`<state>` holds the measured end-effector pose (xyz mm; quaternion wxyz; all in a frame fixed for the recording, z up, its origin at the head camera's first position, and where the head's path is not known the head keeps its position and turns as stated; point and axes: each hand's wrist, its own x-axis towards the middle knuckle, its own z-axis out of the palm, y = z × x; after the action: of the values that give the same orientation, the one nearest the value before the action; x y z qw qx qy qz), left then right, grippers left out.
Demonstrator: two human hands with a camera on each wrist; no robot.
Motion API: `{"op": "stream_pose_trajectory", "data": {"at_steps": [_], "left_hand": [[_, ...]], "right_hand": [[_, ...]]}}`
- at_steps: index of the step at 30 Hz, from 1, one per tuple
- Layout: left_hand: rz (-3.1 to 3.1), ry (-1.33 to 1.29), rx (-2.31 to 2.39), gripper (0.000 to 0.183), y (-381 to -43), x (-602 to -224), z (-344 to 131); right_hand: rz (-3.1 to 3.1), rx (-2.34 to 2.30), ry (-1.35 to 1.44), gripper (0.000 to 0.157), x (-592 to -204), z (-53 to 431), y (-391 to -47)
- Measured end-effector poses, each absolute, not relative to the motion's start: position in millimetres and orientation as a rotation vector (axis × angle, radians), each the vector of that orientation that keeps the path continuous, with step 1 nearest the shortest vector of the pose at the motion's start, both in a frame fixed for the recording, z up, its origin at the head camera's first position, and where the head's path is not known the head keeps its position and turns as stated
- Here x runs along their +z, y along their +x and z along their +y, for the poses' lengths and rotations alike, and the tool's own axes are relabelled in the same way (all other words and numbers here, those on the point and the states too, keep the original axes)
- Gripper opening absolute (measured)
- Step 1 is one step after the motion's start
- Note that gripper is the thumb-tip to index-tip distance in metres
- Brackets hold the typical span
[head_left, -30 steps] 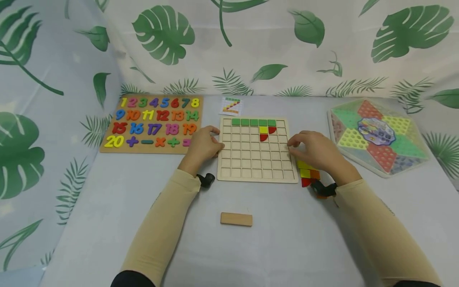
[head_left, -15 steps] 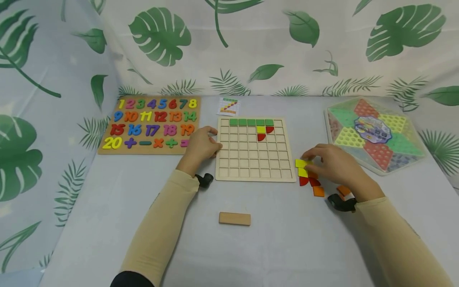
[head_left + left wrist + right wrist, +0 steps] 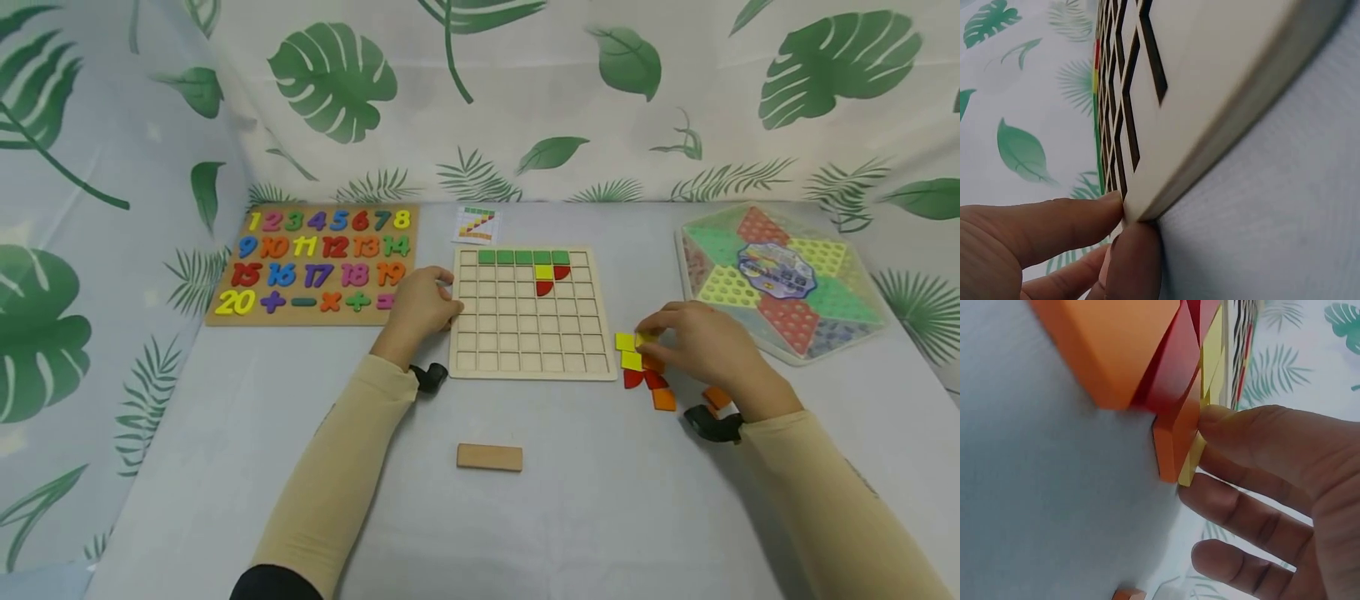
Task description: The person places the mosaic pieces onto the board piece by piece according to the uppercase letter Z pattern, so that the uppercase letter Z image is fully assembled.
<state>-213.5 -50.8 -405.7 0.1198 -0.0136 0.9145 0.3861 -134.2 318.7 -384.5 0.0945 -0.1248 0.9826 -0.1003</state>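
Note:
A pale wooden grid board (image 3: 525,329) lies in the middle of the table. Green squares (image 3: 516,258) fill part of its top row; below them sit a yellow square (image 3: 543,272) and two red quarter-round tiles (image 3: 544,288). At the board's left edge, my left hand (image 3: 420,302) pinches the rim, thumb on top, as the left wrist view shows. Right of the board, my right hand (image 3: 705,337) reaches into loose tiles and pinches a yellow square tile (image 3: 1192,456) by its edges. Nearby lie yellow (image 3: 632,360), red (image 3: 633,378) and orange tiles (image 3: 663,400), some partly hidden by the fingers.
A pattern card (image 3: 477,225) lies behind the board. At the back left is a number puzzle (image 3: 315,258); at the back right, a hexagonal game box (image 3: 780,283). Nearer the front lies a plain wooden block (image 3: 490,457). An orange tile (image 3: 717,397) sits by the right wrist.
My right hand has left the board's right edge and moved right and nearer to the loose tiles, where it now pinches a yellow one. My left hand stays at the board's edge.

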Motion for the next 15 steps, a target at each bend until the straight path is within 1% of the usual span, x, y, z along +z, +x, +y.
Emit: {"op": "stream_pose_trajectory", "data": {"at_steps": [15], "left_hand": [[2.767,-0.013,1.060,0.046,-214.4,-404.6,-47.0]], "right_hand": [[2.934,-0.263,-0.351,0.034,-387.9,316.7,-136.2]]}}
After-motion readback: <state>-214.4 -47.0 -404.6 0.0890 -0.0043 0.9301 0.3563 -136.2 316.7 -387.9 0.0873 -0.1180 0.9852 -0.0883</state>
